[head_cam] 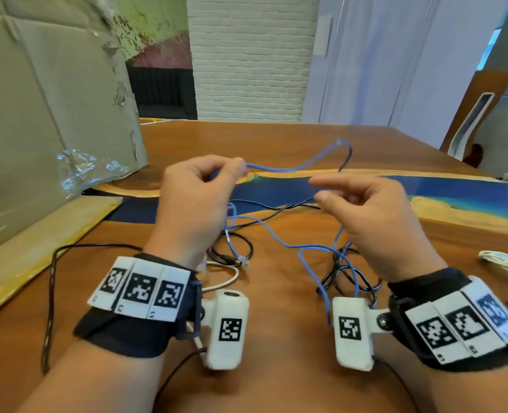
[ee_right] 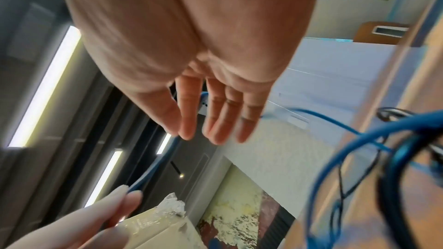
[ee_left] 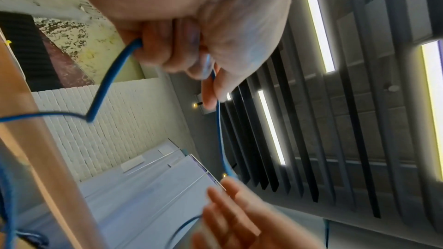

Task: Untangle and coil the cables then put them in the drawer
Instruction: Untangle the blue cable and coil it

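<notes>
A thin blue cable (head_cam: 294, 168) rises from a tangle on the wooden table (head_cam: 276, 135). My left hand (head_cam: 238, 168) pinches it between thumb and fingertips, raised above the table. From there the blue cable (ee_left: 219, 130) arcs up and right, then drops behind my right hand (head_cam: 318, 190). In the right wrist view my right hand (ee_right: 203, 135) has straight fingers and holds nothing; the blue cable (ee_right: 153, 168) passes just behind them. Black cables (head_cam: 345, 272) lie knotted with blue loops below my wrists. No drawer is in view.
A large cardboard box (head_cam: 38, 114) with torn tape stands at the left, a flat cardboard sheet (head_cam: 38, 242) before it. A white cable (head_cam: 229, 278) lies under my left wrist. A bundle of white cable (head_cam: 506, 262) sits at the right edge.
</notes>
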Tool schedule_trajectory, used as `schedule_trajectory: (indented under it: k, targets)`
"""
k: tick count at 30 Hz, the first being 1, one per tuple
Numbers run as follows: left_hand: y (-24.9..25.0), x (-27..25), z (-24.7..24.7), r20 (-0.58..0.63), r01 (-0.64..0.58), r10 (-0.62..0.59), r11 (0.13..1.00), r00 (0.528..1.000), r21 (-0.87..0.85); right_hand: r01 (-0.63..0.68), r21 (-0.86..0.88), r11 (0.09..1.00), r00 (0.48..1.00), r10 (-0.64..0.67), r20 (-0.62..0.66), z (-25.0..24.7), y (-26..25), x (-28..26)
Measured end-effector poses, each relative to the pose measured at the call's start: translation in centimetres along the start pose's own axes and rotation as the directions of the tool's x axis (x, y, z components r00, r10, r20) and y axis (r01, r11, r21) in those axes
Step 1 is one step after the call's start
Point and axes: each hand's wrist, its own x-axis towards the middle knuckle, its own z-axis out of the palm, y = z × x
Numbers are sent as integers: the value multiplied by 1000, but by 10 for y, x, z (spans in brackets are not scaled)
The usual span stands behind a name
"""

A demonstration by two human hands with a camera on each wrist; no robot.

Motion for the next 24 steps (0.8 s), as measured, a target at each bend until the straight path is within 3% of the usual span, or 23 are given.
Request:
schedule_trajectory:
  k: [3,6,9,12,16,21,24]
  targets:
    - [3,-8,8,196,16,-28,998,980,66,237,-18,971,957,-237,-168,5,-17,-5]
    - [4,-12,10,291,10,-38,995,956,98,290,-155,944,913,-321,-250,10,-22,-10]
    - [1,-13,12,293,42,-75,992,953,119,252,-65,966,947,-260,-191,12,-24,-10]
    - [-3,-12,12,209,83,-112,986,972,142,95,-22,995,994,-96,-60,10,-22,-9]
    - [-5,-9,10,93,87,-99,989,991,119,-67,2,998,996,66,65,9,-17,-7]
    - [-8,-3,3,7,99,-99,993,995,59,-56,181,982,998,53,17,-1,-18,-5]
    - [-4,-7,6,168,123,-137,988,976,93,87,263,961,996,-82,-31,2,-21,-6]
